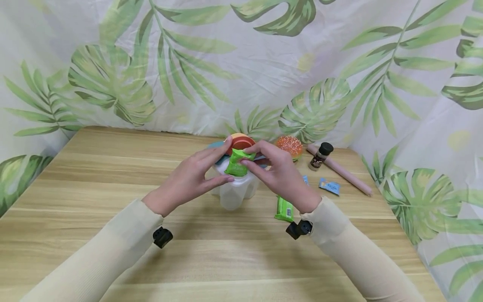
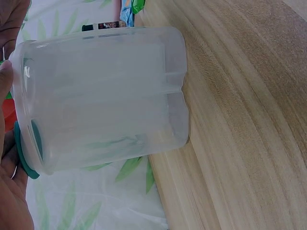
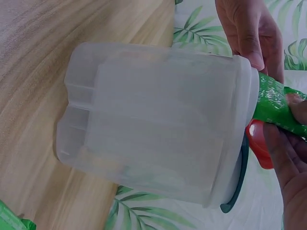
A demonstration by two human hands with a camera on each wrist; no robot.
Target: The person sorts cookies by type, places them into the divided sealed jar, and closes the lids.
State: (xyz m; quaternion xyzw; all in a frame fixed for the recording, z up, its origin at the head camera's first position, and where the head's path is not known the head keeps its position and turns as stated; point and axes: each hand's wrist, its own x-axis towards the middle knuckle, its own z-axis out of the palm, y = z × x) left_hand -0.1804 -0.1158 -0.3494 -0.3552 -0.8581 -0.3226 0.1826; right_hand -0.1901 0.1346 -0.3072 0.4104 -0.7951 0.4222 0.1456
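The right hand pinches a green packet in its closed-up fingers at the mouth of the jar. The left hand, fingers spread, touches the jar's rim; a second packet lies right of the jar.

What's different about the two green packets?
The upper green packet is pinched by the right hand; the lower green packet lies on the table. The lower green packet shows a barcode; the upper green packet shows none in these views. Both have bright green wrapping.
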